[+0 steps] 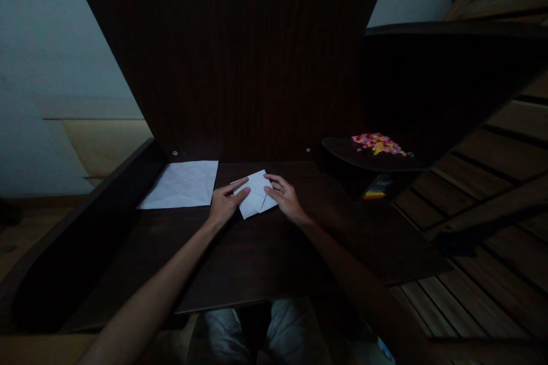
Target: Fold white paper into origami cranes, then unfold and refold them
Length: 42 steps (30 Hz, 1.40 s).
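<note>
Dim room, pale wall (64, 57) at far left; dark wooden table (240, 268) backed by an upright panel (240, 68). Poor light could let an edge be misjudged.

Left: white sheet (182, 185), creased, flat on the table near the panel; a sideways sweep of the left elbow might drag it.

Centre-left: left hand (222, 204), pinching the folded white paper (256, 197), thumb on its upper face.

Centre: the folded white paper, between the hands, over the table; contact with the wood cannot be told. Dark line at lower right suggests a flap, liable to spring open should the grip slacken.

Centre-right: right hand (286, 199), pinching the opposite side; uneven pressure could skew a crease.

Right: rounded shelf (336, 149) with small coloured pieces (379, 144), loosely heaped; a knock would likely scatter them.
</note>
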Available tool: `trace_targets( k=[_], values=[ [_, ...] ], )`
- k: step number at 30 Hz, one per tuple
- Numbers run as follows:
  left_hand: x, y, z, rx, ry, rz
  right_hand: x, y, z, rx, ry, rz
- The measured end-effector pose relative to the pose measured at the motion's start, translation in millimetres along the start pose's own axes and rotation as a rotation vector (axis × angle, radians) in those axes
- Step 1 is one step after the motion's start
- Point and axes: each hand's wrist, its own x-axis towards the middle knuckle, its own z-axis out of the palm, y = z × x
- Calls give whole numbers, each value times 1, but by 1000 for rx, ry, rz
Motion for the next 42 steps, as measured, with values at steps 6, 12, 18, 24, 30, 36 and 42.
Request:
trace_targets(
  k=[6, 12, 18, 24, 30, 36, 42],
  values=[
    [-1, 0, 2, -167, -16, -79, -3, 1, 1, -115, -37, -7],
    [2, -7, 2, -216, -48, -108, 2, 2, -4, -139, 69, -49],
    [6, -16, 1, -239, -87, -95, 4, 2, -7, -143, 123, -47],
    [5, -12, 3, -272, -91, -135, 6, 0, -10, -116, 129, -27],
    [4, -7, 1, -257, -88, -128, 7, 1, -14, -111, 115, 0],
    [2, -3, -4, -85, -196, 19, 6, 0, -14, -111, 90, -29],
    [-1, -2, -5, 0, -294, -48, 5, -3, -14, -108, 75, -12]
  ],
)
